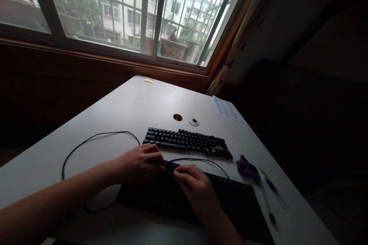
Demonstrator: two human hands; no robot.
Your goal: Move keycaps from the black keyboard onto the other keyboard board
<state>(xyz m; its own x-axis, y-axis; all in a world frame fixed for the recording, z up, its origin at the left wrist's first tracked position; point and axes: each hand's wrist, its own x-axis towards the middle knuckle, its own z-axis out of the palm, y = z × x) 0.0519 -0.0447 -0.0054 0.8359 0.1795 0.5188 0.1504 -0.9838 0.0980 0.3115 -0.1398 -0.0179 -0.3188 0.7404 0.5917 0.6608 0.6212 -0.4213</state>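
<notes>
A black keyboard base lies on the desk before me, its surface too dark to make out in detail. My left hand is curled closed at its far left edge, fingertips partly hidden. Close by on the right, my right hand is over the base with thumb and index finger pinched together; anything between them is too small to see. Beyond the base, black keycaps are laid out in keyboard order, with a gap toward the right side. A black cable loops across the desk on the left.
On the white desk, a purple cloth, a thin brush and a wire-ended tool lie at right. Farther back are a cable hole, its round cover, a printed sheet and a yellow note.
</notes>
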